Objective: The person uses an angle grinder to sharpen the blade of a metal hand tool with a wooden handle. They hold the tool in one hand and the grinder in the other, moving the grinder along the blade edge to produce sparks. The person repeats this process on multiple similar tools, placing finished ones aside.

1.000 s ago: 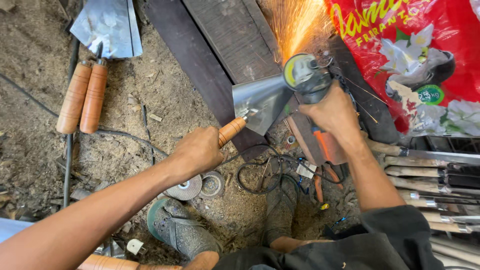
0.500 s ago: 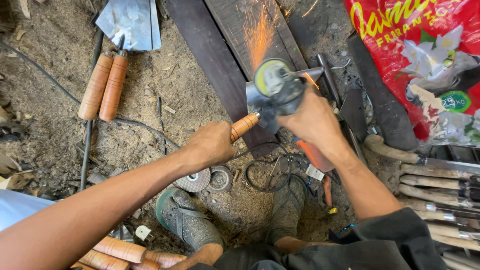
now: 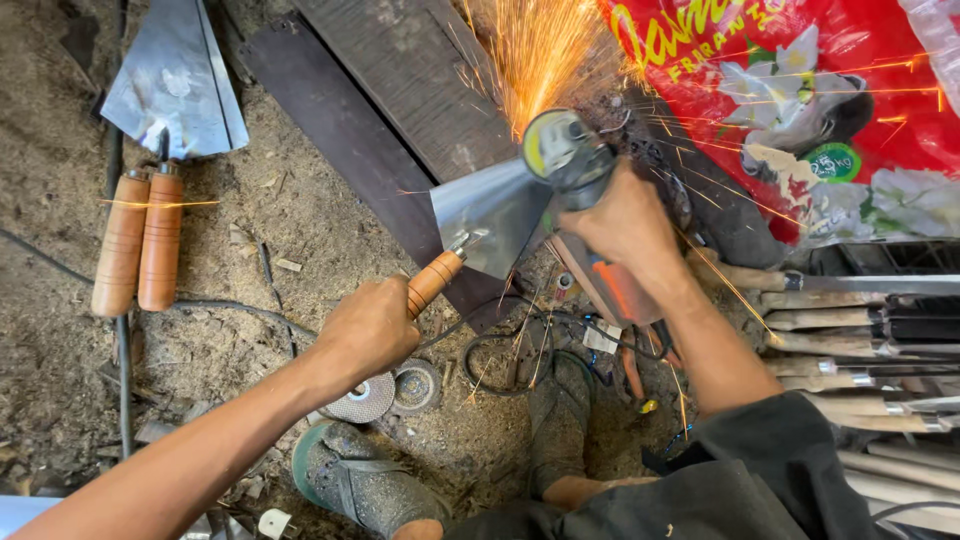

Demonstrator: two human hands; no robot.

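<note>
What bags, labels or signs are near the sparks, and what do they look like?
Plastic sack: top right, beside the grinder sparks; crumpled, bright red with yellow lettering, white flowers and a small green round badge.
Small label: on the ground below the right hand; white, rectangular.

One angle grinder, one blade with a wooden handle under it. Two finished trowels lie together (handles side by side), two loose grinding discs on the dirt floor. Two shoes, one printed red sack.
</note>
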